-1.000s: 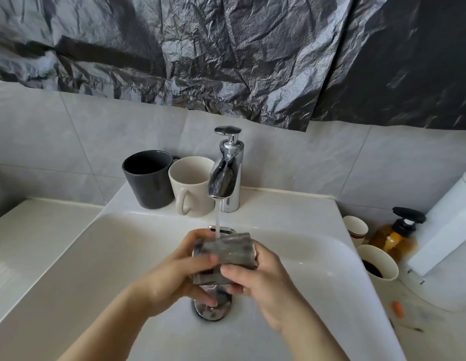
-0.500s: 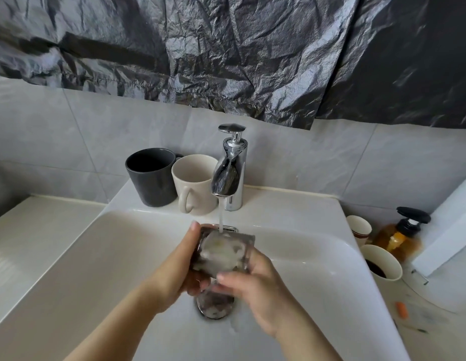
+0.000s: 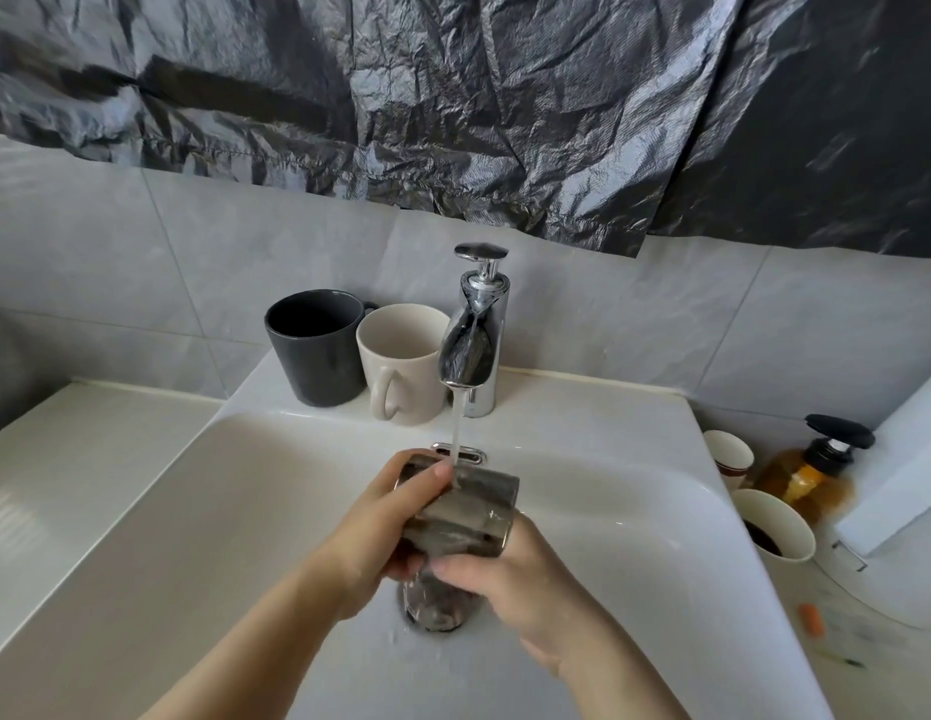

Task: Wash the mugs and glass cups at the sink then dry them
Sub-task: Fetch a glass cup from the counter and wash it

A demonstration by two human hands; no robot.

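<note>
A clear glass cup (image 3: 466,514) lies on its side over the white sink (image 3: 203,511), under the stream running from the chrome tap (image 3: 473,345). My left hand (image 3: 385,532) grips its left end, thumb on top. My right hand (image 3: 510,574) holds it from below and the right, fingers curled under it. On the sink's back ledge stand a dark grey mug (image 3: 317,345) and a cream mug (image 3: 401,363), both upright and side by side.
The chrome drain (image 3: 437,608) sits below the hands. Right of the sink stand two paper cups (image 3: 728,457) (image 3: 775,527), an amber pump bottle (image 3: 811,470) and a white appliance (image 3: 915,459). A small orange piece (image 3: 811,618) lies on the counter. Black plastic sheeting (image 3: 453,96) covers the wall.
The glass has been turned in my hands under the water; half a second ago its open mouth faced me, now its side does. My left thumb has come back on top.
</note>
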